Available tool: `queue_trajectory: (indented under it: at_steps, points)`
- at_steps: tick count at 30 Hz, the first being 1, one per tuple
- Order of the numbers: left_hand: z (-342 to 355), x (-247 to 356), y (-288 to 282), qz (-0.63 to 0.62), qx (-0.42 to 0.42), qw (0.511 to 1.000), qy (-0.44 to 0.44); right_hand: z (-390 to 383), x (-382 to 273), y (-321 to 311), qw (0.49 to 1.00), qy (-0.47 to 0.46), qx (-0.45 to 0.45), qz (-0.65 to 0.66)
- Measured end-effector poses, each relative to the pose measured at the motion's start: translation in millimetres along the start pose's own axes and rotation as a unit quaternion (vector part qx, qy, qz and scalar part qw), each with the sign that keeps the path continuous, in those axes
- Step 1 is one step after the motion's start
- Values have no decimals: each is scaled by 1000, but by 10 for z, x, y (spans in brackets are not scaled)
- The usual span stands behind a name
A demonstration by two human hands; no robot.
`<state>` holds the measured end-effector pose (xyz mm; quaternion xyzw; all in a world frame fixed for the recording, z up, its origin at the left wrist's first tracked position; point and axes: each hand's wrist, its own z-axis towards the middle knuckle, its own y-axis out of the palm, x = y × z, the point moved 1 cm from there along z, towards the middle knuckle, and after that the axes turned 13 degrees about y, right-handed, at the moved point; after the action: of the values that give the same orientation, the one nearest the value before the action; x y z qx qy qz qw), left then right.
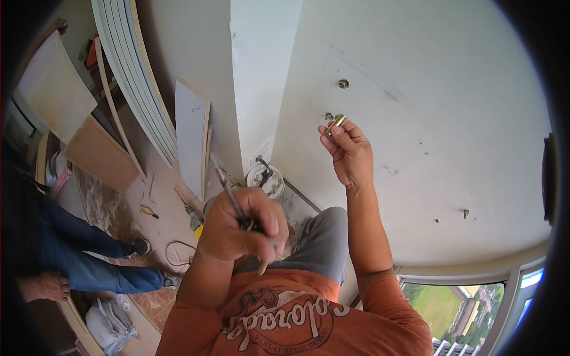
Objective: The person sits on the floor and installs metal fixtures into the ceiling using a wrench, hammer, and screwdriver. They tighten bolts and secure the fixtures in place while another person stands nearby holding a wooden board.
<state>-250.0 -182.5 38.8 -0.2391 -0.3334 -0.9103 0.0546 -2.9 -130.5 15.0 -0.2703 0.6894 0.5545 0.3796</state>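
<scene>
My right hand (350, 148) is raised before the pale wall (409, 160). Its thumb and fingers pinch a short brass-coloured expansion anchor (336, 124). Just beyond the fingertips, a metal anchor (329, 115) sits in the wall, with another anchor (344, 84) higher up. Nearer to me, my left hand (243, 228) is closed around a slim tool. Its thin grey shaft (230, 196) points up and to the left, and a tan end (262, 269) shows below the fist. Motion blur and my fingers hide what kind of tool it is.
A white bucket (254, 175) holding metal parts stands by the wall corner. Boards (190, 130) and long curved panels (133, 77) lean at left. A yellow-and-grey power tool (195, 222) and pliers (148, 212) lie on the floor. Another person in jeans (89, 249) stands left; a window (451, 308) is lower right.
</scene>
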Motion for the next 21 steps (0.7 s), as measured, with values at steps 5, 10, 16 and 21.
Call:
queue_trajectory:
  at_steps: [5,10,16,21]
  points:
    - [23,-307,-326,236,189,951,-62,-191,127,105,996,28,-23,-86]
    - [245,-324,-552,213,303,928,35,-469,240,292,977,58,-118,-166]
    - [397,-80,-607,258,346,894,122,-551,309,332,964,101,-160,-187]
    - [413,-104,-597,286,338,886,139,-576,340,337,950,124,-182,-222]
